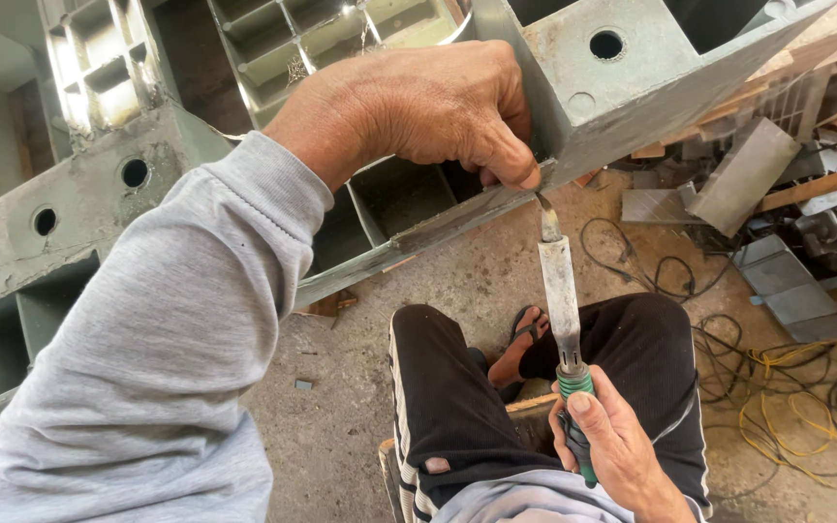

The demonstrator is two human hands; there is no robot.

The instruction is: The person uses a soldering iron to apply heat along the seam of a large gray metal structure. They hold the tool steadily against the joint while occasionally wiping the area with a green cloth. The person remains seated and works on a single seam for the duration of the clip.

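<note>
Metal frame (573, 107), painted grey-green and full of round holes and box-like cells, fills the upper part of the view. Our left hand (418, 102) lies on its lower edge, with the grey sleeve (167, 329) running down toward us; the fingers (511, 160) curl over the edge and press on it, the thumb tip just beside the point where the tool meets the metal. Our right hand (607, 441) is closed firmly around the green handle (576, 407) of a scraper tool (559, 291). Its long pale shaft rises from the fist, and the thin bent tip touches the frame edge directly under the left fingers. So the tool stands between the two hands, upright and slightly tilted. Below we see black trousers (448, 387), a foot in a sandal (525, 339) and a concrete floor (341, 407). At the right lie tangled cables (787, 387) and metal pieces (748, 174).
</note>
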